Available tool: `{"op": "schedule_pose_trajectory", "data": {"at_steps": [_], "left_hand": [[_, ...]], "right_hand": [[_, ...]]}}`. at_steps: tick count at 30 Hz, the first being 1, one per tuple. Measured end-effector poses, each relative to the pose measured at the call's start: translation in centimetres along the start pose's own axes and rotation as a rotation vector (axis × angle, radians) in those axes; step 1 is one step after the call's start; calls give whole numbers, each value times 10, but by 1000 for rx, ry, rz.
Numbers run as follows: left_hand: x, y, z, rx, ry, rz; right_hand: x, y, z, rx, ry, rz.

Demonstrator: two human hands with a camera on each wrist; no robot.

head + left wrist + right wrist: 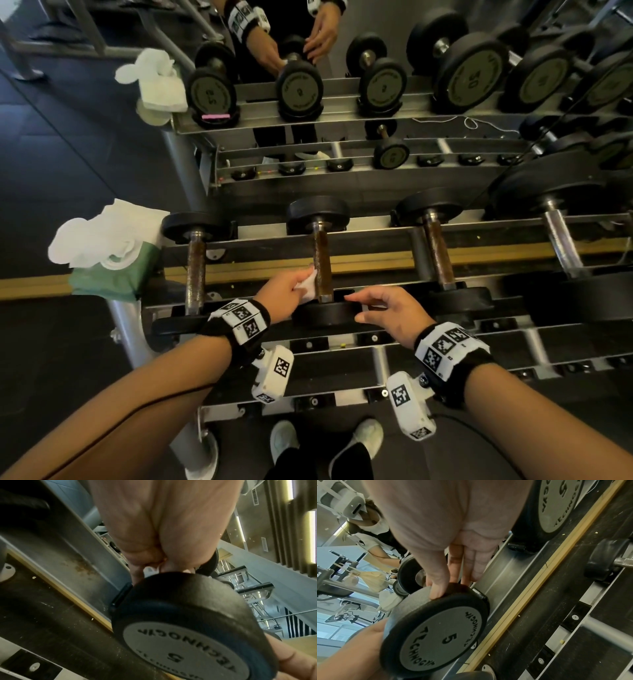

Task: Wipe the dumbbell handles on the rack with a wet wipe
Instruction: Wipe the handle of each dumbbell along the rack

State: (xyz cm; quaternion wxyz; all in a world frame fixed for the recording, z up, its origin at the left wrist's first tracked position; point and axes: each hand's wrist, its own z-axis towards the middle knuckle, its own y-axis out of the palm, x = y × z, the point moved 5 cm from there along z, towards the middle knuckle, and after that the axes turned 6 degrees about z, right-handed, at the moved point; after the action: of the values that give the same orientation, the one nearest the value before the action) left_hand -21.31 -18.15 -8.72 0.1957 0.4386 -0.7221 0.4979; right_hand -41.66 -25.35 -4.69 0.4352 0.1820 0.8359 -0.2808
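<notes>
The second dumbbell from the left lies on the rack (376, 238), its rusty handle (322, 260) running away from me. My left hand (301, 284) pinches a white wet wipe (308, 287) and holds it against the left side of that handle, close to the near head (325, 317). In the left wrist view the wipe (150, 570) peeks out between my fingers, just above the head marked 5 (185, 615). My right hand (356, 306) rests on the same head (436, 628), thumb (436, 588) on the rim, fingers fairly straight beyond it.
A green wipe pack (113, 274) with loose white wipes (102, 233) sits at the rack's left end. More dumbbells lie at left (197, 267) and right (438, 253), (561, 246). A mirror behind repeats the rack. My shoes (284, 442) stand below the bottom tier.
</notes>
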Motion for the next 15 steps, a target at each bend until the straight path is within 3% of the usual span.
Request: {"op": "schedule_pose_trajectory", "data": {"at_steps": [2, 6, 8, 11, 15], "left_hand": [[0, -4, 4, 21, -4, -81], [1, -25, 16, 267, -178, -561], [10, -28, 22, 304, -169, -540], [25, -17, 20, 255, -117, -533], [20, -6, 4, 126, -34, -260]], "right_hand": [[1, 1, 0, -3, -6, 1], [5, 2, -1, 4, -2, 23], [6, 2, -1, 13, -4, 43], [7, 3, -1, 20, -8, 49], [7, 3, -2, 24, -11, 56]]}}
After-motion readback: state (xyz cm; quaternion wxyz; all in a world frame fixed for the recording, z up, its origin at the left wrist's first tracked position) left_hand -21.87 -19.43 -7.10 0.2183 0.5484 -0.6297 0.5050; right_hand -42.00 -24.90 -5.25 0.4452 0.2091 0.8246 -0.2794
